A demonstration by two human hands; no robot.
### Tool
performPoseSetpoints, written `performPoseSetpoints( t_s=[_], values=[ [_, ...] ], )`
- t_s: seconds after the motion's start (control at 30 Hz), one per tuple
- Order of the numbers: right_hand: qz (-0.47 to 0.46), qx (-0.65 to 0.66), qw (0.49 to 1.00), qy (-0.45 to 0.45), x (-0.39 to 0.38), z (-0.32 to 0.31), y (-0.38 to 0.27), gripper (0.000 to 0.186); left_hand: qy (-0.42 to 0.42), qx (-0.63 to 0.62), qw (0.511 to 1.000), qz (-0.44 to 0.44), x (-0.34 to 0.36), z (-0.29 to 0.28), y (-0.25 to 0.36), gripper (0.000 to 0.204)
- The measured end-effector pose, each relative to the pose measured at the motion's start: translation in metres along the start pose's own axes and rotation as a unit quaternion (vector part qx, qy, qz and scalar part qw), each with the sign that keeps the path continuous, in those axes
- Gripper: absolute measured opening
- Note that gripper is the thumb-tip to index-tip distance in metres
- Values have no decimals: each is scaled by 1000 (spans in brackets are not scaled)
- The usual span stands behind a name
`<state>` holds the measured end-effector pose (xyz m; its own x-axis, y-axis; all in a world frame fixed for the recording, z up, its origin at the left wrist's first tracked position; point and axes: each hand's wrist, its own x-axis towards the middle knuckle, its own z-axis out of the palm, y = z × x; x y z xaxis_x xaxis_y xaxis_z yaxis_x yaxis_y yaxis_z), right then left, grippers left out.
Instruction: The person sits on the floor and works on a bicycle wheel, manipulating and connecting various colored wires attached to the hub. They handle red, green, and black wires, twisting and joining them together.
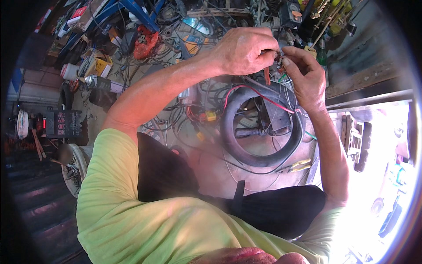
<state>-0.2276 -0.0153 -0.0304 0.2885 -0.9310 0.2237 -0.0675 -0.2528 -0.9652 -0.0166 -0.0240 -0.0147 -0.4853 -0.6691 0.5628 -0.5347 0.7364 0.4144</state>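
Both hands meet at the upper middle, over a black rubber tyre or tube ring (229,140) on the floor. My left hand (249,52) is closed, thumb and fingers pinched at a small part that I cannot make out. An orange-brown strip (267,75) hangs just below it. Opposite, my right hand (306,78) pinches with thumb and forefinger by the same spot, where thin pale wires (285,90) dangle. A red wire (259,93) arcs over the ring. Inside the ring stands a dark bracket-like part (275,115).
Yellow-handled pliers (295,167) lie on the floor right of the ring. Tangled black cables (173,115) spread to the left. A spray can (103,82), a yellow box (102,66) and a red bundle (146,43) lie among clutter. Bright light floods the right side.
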Motion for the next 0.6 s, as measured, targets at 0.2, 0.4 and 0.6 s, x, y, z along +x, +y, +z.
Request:
performPoseSetpoints(
  t_s=[0.2,0.4,0.6],
  values=[
    [-10,-36,999,-10,4,-4,3,24,52,36,998,31,1,2,2,8],
    [-52,-145,988,9,1,-4,-6,22,79,18,994,78,3,3,4,8],
    [-185,-219,957,43,0,-5,-9,20,35,-72,996,-33,9,5,6,7]
  ],
)
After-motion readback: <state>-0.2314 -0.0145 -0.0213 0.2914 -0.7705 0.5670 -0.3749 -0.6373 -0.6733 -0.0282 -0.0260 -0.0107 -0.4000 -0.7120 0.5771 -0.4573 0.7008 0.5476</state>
